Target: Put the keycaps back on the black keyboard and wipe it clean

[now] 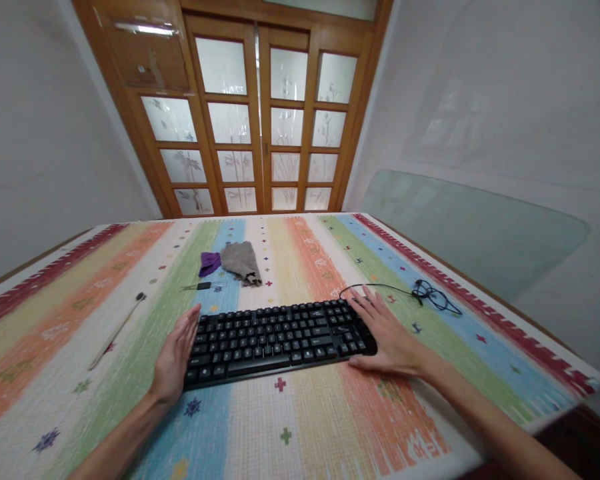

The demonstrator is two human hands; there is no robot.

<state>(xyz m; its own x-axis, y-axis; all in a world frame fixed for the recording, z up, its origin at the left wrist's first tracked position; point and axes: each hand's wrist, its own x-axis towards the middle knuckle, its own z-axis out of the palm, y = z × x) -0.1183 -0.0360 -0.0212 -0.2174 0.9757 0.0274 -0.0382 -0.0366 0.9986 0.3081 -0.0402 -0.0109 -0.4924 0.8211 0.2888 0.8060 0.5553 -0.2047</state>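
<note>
A black keyboard (277, 340) lies across the middle of a table covered by a striped, many-coloured cloth (330, 427). My left hand (174, 359) rests flat against the keyboard's left end, fingers stretched out and together. My right hand (387, 333) lies open against the right end, fingers spread on the cloth and touching the keyboard's edge. Neither hand holds anything. The keyboard's black cable (430, 293) runs from its back right corner and ends in a loose coil to the right.
Behind the keyboard lie a grey cloth (241, 261), a purple cloth (209, 263) and a small dark tool (203, 286). A long thin brush (117, 330) lies at the left. Wooden doors with frosted glass (260, 120) stand beyond the table. A glass sheet (470, 227) leans against the right wall.
</note>
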